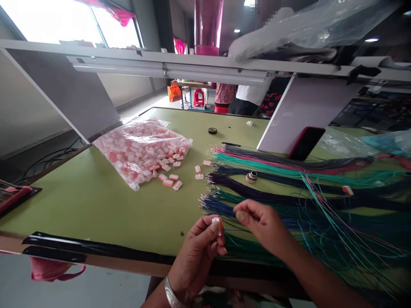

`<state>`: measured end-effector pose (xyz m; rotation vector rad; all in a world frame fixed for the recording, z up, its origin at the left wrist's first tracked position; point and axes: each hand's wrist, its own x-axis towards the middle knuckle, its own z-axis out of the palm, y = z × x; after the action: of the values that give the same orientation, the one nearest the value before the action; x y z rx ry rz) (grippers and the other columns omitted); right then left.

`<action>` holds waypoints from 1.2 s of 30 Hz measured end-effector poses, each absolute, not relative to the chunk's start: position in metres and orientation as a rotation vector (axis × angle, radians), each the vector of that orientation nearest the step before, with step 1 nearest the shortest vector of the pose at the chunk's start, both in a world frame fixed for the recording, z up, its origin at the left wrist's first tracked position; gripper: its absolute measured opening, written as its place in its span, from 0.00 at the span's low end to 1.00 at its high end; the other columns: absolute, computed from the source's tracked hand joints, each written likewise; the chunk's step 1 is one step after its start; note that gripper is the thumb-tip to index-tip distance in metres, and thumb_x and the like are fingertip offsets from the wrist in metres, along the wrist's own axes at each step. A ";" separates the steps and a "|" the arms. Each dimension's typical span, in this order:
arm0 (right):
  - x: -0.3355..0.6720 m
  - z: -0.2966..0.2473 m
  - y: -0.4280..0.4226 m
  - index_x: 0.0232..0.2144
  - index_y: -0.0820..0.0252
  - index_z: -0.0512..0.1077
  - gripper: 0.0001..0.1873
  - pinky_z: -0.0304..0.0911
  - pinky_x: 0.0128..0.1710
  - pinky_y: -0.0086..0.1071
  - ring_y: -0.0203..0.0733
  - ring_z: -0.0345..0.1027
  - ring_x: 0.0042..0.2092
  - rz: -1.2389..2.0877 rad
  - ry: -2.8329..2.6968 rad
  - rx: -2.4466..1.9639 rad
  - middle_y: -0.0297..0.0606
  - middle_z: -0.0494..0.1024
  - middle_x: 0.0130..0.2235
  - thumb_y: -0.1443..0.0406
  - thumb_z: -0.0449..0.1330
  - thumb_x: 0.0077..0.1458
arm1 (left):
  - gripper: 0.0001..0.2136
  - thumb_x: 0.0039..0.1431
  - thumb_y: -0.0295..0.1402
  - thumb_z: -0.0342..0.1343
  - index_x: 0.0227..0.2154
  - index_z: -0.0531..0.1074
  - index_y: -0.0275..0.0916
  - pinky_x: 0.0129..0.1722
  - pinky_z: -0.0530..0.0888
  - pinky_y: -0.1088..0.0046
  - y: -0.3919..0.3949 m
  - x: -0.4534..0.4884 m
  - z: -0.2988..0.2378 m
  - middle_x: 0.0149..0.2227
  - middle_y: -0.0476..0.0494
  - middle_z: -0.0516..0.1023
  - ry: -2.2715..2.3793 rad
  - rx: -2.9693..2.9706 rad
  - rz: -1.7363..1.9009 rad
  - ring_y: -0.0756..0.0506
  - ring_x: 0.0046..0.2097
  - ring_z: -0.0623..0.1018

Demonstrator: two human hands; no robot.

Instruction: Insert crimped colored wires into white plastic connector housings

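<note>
My left hand (pixel 202 241), with a bracelet at its wrist, pinches a small white and orange connector housing (pixel 219 226) near the table's front edge. To its right, my right hand (pixel 261 222) hovers by the blue wires (pixel 221 207), its thumb and fingertips pressed together. Whether a wire is between those fingertips cannot be made out. Bundles of black, pink and green wires (pixel 253 161) stretch across the right side, their metal terminals pointing left. Several loose connector housings (pixel 167 182) lie at the mouth of a clear plastic bag (pixel 128 147) full of them.
On the green table (pixel 105 214) are a roll of black tape (pixel 212 131) and a small ring-shaped roll (pixel 251 176). A phone (pixel 307 143) leans against the right shelf panel (pixel 282 115). A shelf with a lamp tube (pixel 212 73) spans overhead. People (pixel 247 96) stand beyond.
</note>
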<state>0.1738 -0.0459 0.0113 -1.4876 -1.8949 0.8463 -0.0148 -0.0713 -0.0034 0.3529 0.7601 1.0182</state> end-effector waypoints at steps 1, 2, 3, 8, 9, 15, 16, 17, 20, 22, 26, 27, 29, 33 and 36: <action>0.181 0.012 -0.037 0.37 0.58 0.73 0.10 0.58 0.27 0.27 0.36 0.66 0.28 0.668 -1.927 -1.605 0.32 0.74 0.28 0.59 0.55 0.62 | 0.08 0.54 0.32 0.64 0.35 0.74 0.34 0.26 0.73 0.80 -0.068 -0.016 -0.003 0.27 0.50 0.70 0.766 0.371 1.023 0.55 0.26 0.70; 0.188 0.011 -0.028 0.37 0.58 0.73 0.09 0.57 0.28 0.28 0.37 0.67 0.29 0.474 -1.981 -1.713 0.32 0.75 0.29 0.60 0.56 0.61 | 0.09 0.54 0.32 0.65 0.35 0.74 0.34 0.25 0.73 0.80 -0.066 -0.017 -0.004 0.27 0.50 0.70 0.772 0.383 1.023 0.55 0.26 0.70; 0.193 0.010 -0.020 0.36 0.57 0.74 0.07 0.56 0.29 0.29 0.38 0.67 0.29 0.313 -2.036 -1.787 0.33 0.76 0.29 0.62 0.57 0.60 | 0.09 0.53 0.32 0.65 0.35 0.74 0.34 0.25 0.73 0.80 -0.064 -0.017 -0.004 0.27 0.50 0.70 0.779 0.389 1.020 0.55 0.26 0.70; 0.191 -0.003 -0.001 0.28 0.57 0.74 0.05 0.50 0.31 0.31 0.40 0.68 0.31 0.107 -2.230 -1.816 0.35 0.74 0.29 0.69 0.60 0.55 | 0.10 0.52 0.33 0.66 0.35 0.75 0.34 0.24 0.73 0.80 -0.062 -0.018 -0.009 0.27 0.50 0.69 0.788 0.381 0.993 0.54 0.26 0.69; 0.189 -0.006 0.000 0.27 0.57 0.74 0.05 0.50 0.31 0.31 0.40 0.68 0.32 0.094 -2.250 -1.806 0.35 0.74 0.28 0.69 0.61 0.54 | 0.10 0.52 0.33 0.66 0.35 0.75 0.34 0.24 0.73 0.80 -0.062 -0.018 -0.010 0.27 0.50 0.69 0.787 0.380 0.990 0.54 0.26 0.69; 0.193 -0.008 -0.003 0.27 0.58 0.72 0.07 0.50 0.32 0.32 0.41 0.68 0.33 0.068 -2.213 -1.758 0.36 0.75 0.30 0.69 0.57 0.57 | 0.10 0.54 0.33 0.65 0.36 0.74 0.34 0.24 0.72 0.80 -0.062 -0.019 -0.009 0.26 0.50 0.69 0.777 0.383 0.975 0.55 0.26 0.69; 0.196 -0.007 -0.004 0.28 0.58 0.72 0.07 0.51 0.32 0.32 0.41 0.67 0.32 0.072 -2.195 -1.746 0.36 0.75 0.30 0.69 0.56 0.58 | 0.10 0.54 0.33 0.65 0.36 0.74 0.34 0.24 0.72 0.80 -0.062 -0.018 -0.009 0.26 0.50 0.69 0.777 0.384 0.976 0.55 0.26 0.69; 0.198 -0.006 -0.005 0.28 0.58 0.71 0.07 0.51 0.32 0.32 0.40 0.67 0.32 0.080 -2.177 -1.732 0.35 0.74 0.30 0.69 0.55 0.58 | 0.10 0.53 0.33 0.65 0.35 0.74 0.34 0.24 0.72 0.80 -0.062 -0.018 -0.009 0.26 0.50 0.69 0.776 0.385 0.977 0.55 0.26 0.69; 0.199 -0.001 -0.011 0.31 0.58 0.68 0.04 0.54 0.29 0.30 0.36 0.63 0.27 0.137 -2.143 -1.679 0.32 0.72 0.27 0.68 0.54 0.58 | 0.10 0.53 0.33 0.65 0.35 0.74 0.34 0.24 0.72 0.81 -0.061 -0.017 -0.009 0.26 0.50 0.69 0.777 0.385 0.971 0.55 0.25 0.69; 0.195 0.004 -0.017 0.35 0.58 0.68 0.04 0.57 0.28 0.29 0.35 0.63 0.26 0.255 -2.087 -1.566 0.31 0.72 0.27 0.66 0.54 0.60 | 0.10 0.53 0.33 0.65 0.35 0.74 0.34 0.24 0.72 0.81 -0.062 -0.016 -0.009 0.26 0.50 0.69 0.774 0.380 0.960 0.55 0.25 0.69; 0.183 0.015 -0.032 0.35 0.58 0.71 0.06 0.61 0.34 0.29 0.36 0.66 0.32 0.534 -1.956 -1.226 0.34 0.73 0.31 0.66 0.53 0.62 | 0.08 0.54 0.32 0.64 0.36 0.74 0.34 0.23 0.73 0.81 -0.063 -0.015 -0.008 0.26 0.50 0.70 0.749 0.358 0.939 0.55 0.24 0.69; 0.181 0.018 -0.036 0.34 0.58 0.71 0.07 0.61 0.33 0.29 0.36 0.66 0.32 0.580 -1.949 -1.190 0.34 0.73 0.31 0.66 0.54 0.62 | 0.08 0.54 0.31 0.64 0.36 0.74 0.34 0.23 0.73 0.81 -0.064 -0.015 -0.007 0.25 0.50 0.70 0.745 0.349 0.934 0.55 0.24 0.69; 0.177 0.019 -0.044 0.31 0.58 0.71 0.07 0.60 0.32 0.28 0.35 0.64 0.31 0.675 -1.930 -1.179 0.33 0.72 0.29 0.67 0.55 0.61 | 0.08 0.54 0.30 0.64 0.37 0.75 0.33 0.23 0.73 0.81 -0.065 -0.014 -0.006 0.25 0.50 0.70 0.733 0.329 0.925 0.55 0.24 0.70; 0.175 0.015 -0.060 0.26 0.60 0.71 0.08 0.53 0.24 0.26 0.33 0.57 0.25 0.850 -1.836 -1.259 0.30 0.67 0.25 0.69 0.56 0.57 | 0.09 0.54 0.29 0.64 0.38 0.75 0.32 0.22 0.74 0.82 -0.067 -0.014 -0.007 0.25 0.49 0.71 0.702 0.286 0.911 0.55 0.24 0.70; 0.174 0.011 -0.068 0.24 0.60 0.71 0.08 0.48 0.20 0.26 0.31 0.51 0.22 0.895 -1.778 -1.318 0.28 0.62 0.21 0.69 0.56 0.54 | 0.09 0.54 0.28 0.64 0.38 0.75 0.32 0.22 0.74 0.82 -0.068 -0.012 -0.008 0.24 0.49 0.71 0.701 0.275 0.904 0.55 0.24 0.71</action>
<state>0.1737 -0.0682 0.0114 -1.3183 -1.7781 0.8949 -0.0120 -0.0682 -0.0081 0.2749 0.7006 0.9035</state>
